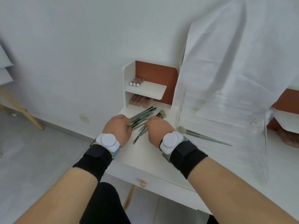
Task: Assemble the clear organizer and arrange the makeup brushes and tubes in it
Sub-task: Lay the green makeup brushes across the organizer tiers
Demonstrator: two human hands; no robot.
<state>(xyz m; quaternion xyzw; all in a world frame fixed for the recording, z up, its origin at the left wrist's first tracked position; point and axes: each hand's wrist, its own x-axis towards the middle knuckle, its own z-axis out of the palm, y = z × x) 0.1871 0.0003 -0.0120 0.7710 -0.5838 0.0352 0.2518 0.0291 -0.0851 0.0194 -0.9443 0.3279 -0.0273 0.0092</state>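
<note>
Several green-handled makeup brushes (142, 116) lie in a loose pile on the white desk (145, 156). My left hand (118, 128) curls its fingers round the handles at the pile's left side. My right hand (157, 128) is curled over the pile's right side, its fingers hidden. The clear organizer (223, 126) stands to the right, with two brushes (202, 136) lying inside it. Silver-capped tubes (136, 81) lie on the small shelf, and pink tubes (139, 101) lie beneath it.
A white shelf unit (129, 73) with a brown back panel stands at the desk's rear. White cloth (234, 54) drapes over something at the right. A drawer knob (143, 183) sits at the desk's front. A wooden leg (21, 109) stands at the left on the grey floor.
</note>
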